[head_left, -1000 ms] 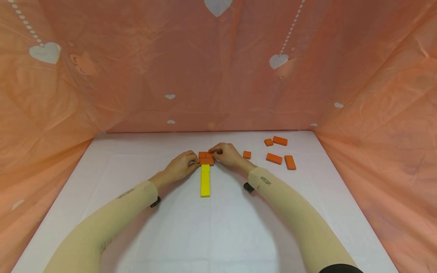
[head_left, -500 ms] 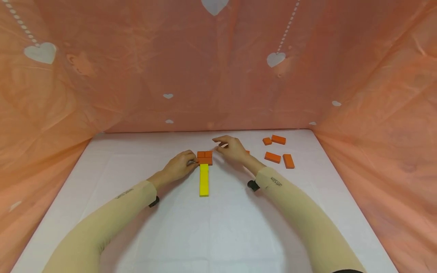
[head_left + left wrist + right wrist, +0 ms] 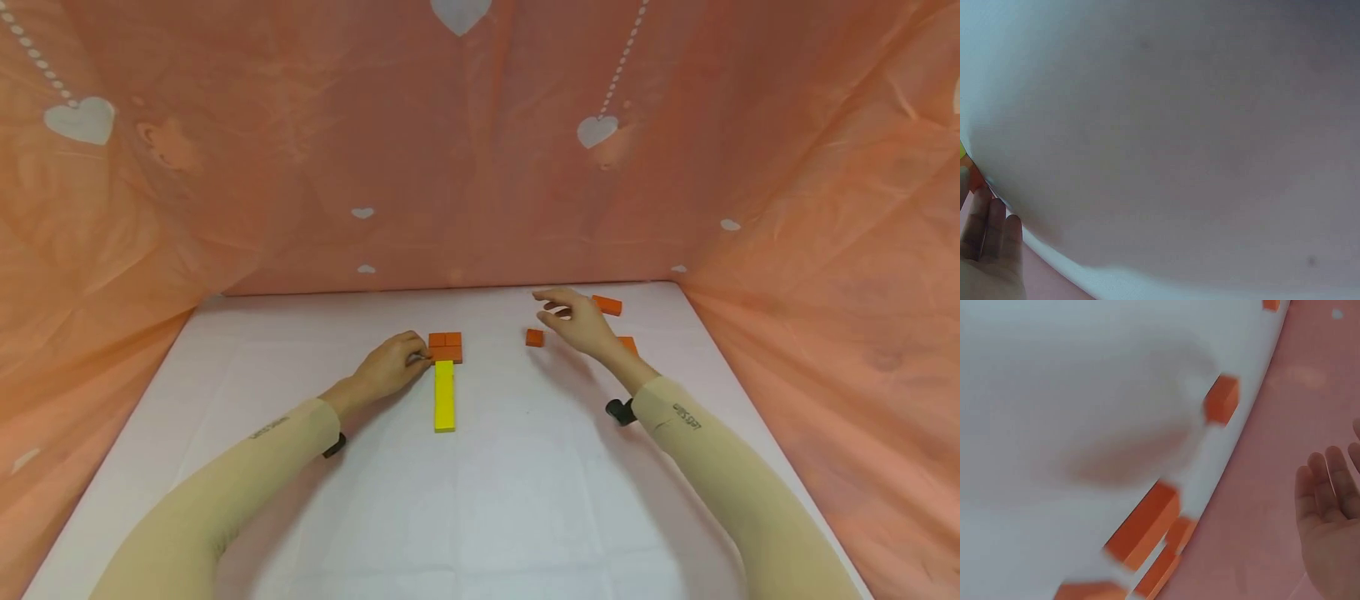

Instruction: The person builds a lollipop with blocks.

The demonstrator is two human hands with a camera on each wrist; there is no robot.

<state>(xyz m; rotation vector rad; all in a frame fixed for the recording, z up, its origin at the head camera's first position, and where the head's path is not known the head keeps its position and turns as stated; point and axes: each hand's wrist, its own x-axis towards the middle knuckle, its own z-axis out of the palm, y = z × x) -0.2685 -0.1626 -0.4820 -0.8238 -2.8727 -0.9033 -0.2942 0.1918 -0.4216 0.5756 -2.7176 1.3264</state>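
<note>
My left hand (image 3: 392,365) is at the left edge of a flat cluster of orange blocks (image 3: 446,353), its thumb and fingertips pinching the near long one. In the left wrist view the fingers of that hand (image 3: 994,240) close in on an orange block (image 3: 974,177) at the frame's edge. A yellow strip of blocks (image 3: 444,400) runs from the cluster toward me. My right hand (image 3: 581,323) is in the air with nothing in it, fingers loosely apart, just right of a small orange block (image 3: 534,337). The right wrist view shows its fingers (image 3: 1325,487) extended.
Beyond the right hand lie more orange blocks, one long block (image 3: 607,306) at the back and another (image 3: 628,344) partly behind the wrist. The right wrist view has several, including a long block (image 3: 1144,525). A pink curtain (image 3: 465,167) encloses the white table (image 3: 495,500).
My right hand has let go of the orange cluster, lifted and moved right, past the small single block toward the loose blocks. The left hand stays at the cluster's left edge.
</note>
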